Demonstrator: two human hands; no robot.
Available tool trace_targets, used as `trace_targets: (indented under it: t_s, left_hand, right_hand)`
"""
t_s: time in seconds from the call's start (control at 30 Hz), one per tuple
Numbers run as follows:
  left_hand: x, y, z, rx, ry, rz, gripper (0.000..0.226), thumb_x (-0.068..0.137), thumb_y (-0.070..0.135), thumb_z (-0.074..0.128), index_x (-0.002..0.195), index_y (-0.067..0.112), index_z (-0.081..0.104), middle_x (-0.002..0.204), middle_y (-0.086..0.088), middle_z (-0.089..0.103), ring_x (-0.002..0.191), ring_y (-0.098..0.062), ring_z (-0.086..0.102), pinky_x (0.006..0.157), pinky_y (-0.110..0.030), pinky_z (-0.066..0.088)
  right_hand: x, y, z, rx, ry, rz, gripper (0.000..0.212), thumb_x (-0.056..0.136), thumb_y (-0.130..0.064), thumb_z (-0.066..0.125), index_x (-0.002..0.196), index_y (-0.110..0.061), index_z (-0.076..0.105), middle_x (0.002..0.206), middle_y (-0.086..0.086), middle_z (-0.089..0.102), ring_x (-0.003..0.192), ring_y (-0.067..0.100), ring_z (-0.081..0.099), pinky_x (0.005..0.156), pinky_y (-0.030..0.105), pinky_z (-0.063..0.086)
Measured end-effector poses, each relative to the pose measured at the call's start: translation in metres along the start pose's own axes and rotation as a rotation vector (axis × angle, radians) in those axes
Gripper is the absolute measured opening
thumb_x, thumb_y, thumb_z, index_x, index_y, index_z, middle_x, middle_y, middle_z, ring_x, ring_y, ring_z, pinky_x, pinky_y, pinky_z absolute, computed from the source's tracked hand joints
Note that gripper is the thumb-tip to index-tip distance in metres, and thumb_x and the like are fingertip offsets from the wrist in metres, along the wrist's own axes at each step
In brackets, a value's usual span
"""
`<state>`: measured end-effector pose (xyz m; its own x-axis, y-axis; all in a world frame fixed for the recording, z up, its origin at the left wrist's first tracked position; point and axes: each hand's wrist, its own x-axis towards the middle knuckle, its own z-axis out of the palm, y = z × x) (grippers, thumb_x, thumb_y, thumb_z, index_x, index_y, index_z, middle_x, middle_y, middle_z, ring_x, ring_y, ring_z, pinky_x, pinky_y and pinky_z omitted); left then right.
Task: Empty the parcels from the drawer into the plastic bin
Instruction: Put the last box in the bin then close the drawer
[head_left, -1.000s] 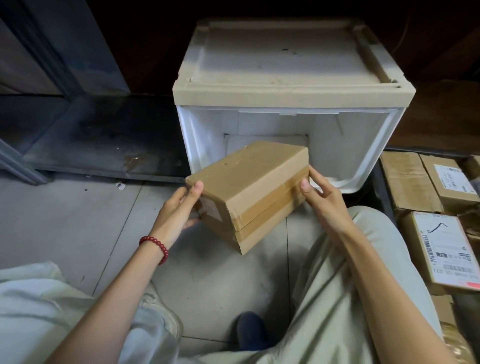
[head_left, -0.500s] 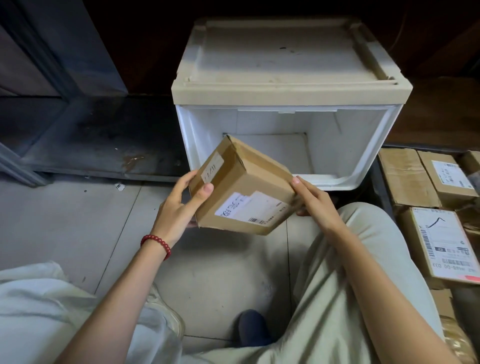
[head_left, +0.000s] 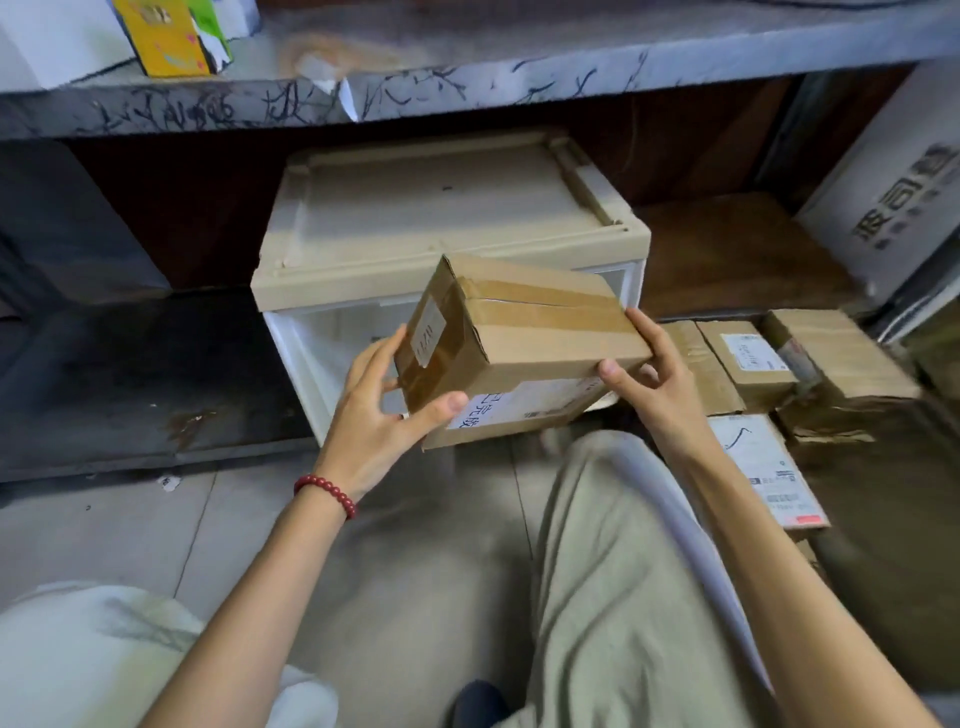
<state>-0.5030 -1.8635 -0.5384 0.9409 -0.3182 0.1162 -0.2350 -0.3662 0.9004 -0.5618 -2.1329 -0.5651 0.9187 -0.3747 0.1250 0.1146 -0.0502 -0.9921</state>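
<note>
A taped brown cardboard parcel (head_left: 519, 343) with white labels is held in the air in front of the white plastic drawer unit (head_left: 447, 223), whose opening faces me. My left hand (head_left: 384, 415) grips the parcel's left end, thumb under its front face. My right hand (head_left: 649, 374) holds its right end with thumb and fingers. The parcel hides most of the drawer opening. Several parcels (head_left: 753, 364) lie packed together low on the right; the container under them is not discernible.
A grey metal shelf (head_left: 467, 88) with scribbles runs overhead above the drawer unit. A white box with printed characters (head_left: 893, 208) leans at the far right. My knees and a dark shoe (head_left: 478, 701) fill the foreground on the tiled floor.
The parcel has come out of the drawer, been turned in both hands and lifted higher and rightward. The camera has tilted up, bringing the shelf into sight.
</note>
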Motion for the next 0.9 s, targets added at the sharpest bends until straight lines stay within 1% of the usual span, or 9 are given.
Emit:
trace_targets:
  t_s: [0.1,0.23,0.3,0.37,0.47,0.57,0.63,0.7,0.9]
  left_hand:
    - [0.022,0.032,0.036,-0.014,-0.087,0.058,0.124,0.037,0.096,0.050,0.144,0.040,0.027,0.137,0.013,0.029,0.125,-0.010,0.039,0.077,0.001,0.037]
    - [0.043,0.079,0.101,-0.004,-0.293,0.128,0.136,0.033,0.100,0.045,0.150,0.035,0.019,0.151,0.009,0.021,0.135,-0.014,0.029,0.100,-0.028,0.030]
    - [0.050,0.100,0.138,-0.028,-0.416,0.153,0.134,0.034,0.099,0.046,0.150,0.041,0.011,0.157,0.009,0.012,0.140,-0.014,0.020,0.110,-0.038,0.024]
    - [0.056,0.116,0.179,-0.057,-0.538,0.197,0.121,0.043,0.096,0.051,0.146,0.053,0.003,0.160,0.010,0.008,0.145,-0.013,0.013,0.117,-0.050,0.017]
    - [0.059,0.136,0.236,-0.097,-0.661,0.248,0.103,0.055,0.090,0.055,0.141,0.061,0.005,0.157,0.014,0.016,0.144,-0.012,0.019,0.115,-0.052,0.022]
    - [0.053,0.156,0.281,-0.138,-0.767,0.305,0.087,0.063,0.080,0.055,0.139,0.057,0.020,0.132,0.032,0.041,0.124,0.002,0.042,0.101,-0.029,0.037]
    - [0.048,0.162,0.306,-0.136,-0.822,0.325,0.078,0.071,0.073,0.056,0.139,0.052,0.027,0.122,0.031,0.047,0.111,0.007,0.047,0.089,-0.020,0.039]
    - [0.045,0.162,0.328,-0.109,-0.837,0.326,0.072,0.078,0.063,0.058,0.141,0.043,0.031,0.121,0.021,0.048,0.111,-0.002,0.047,0.090,-0.024,0.039]
    - [0.045,0.143,0.369,0.025,-0.829,0.252,0.052,0.078,0.069,0.051,0.121,0.046,0.036,0.115,0.012,0.054,0.111,-0.015,0.055,0.094,-0.041,0.046]
  right_hand:
    - [-0.011,-0.022,-0.044,-0.006,0.110,-0.007,0.078,0.072,-0.032,0.072,0.143,-0.037,0.038,0.141,-0.007,0.044,0.124,0.011,0.049,0.093,0.025,0.050]
    - [-0.034,-0.037,-0.109,-0.044,0.324,-0.021,0.075,0.076,-0.026,0.074,0.142,-0.034,0.041,0.127,-0.020,0.046,0.124,0.015,0.050,0.099,0.033,0.049]
    - [-0.048,-0.038,-0.142,-0.079,0.440,-0.022,0.075,0.073,-0.030,0.080,0.138,-0.038,0.045,0.132,-0.019,0.047,0.127,0.017,0.048,0.105,0.044,0.044]
    - [-0.066,-0.039,-0.171,-0.088,0.540,0.002,0.086,0.065,-0.039,0.084,0.140,-0.036,0.044,0.138,-0.011,0.047,0.128,0.019,0.049,0.106,0.044,0.043]
    - [-0.095,-0.037,-0.208,-0.105,0.666,0.065,0.095,0.062,-0.045,0.083,0.145,-0.030,0.039,0.141,-0.005,0.047,0.125,0.017,0.049,0.098,0.029,0.049]
    - [-0.122,-0.035,-0.235,-0.075,0.763,0.091,0.082,0.071,-0.033,0.077,0.143,-0.024,0.039,0.133,-0.003,0.050,0.115,0.008,0.051,0.071,0.008,0.049]
    - [-0.136,-0.028,-0.249,-0.036,0.851,0.138,0.087,0.068,-0.043,0.079,0.143,-0.025,0.037,0.131,-0.002,0.051,0.116,0.012,0.052,0.080,0.015,0.050]
    - [-0.147,-0.021,-0.260,0.015,0.940,0.201,0.096,0.062,-0.057,0.078,0.143,-0.026,0.035,0.133,-0.001,0.051,0.118,0.017,0.053,0.092,0.031,0.049]
    - [-0.157,0.005,-0.275,-0.063,1.011,0.319,0.075,0.080,-0.041,0.072,0.143,-0.029,0.033,0.128,-0.007,0.046,0.116,0.011,0.045,0.086,0.023,0.043]
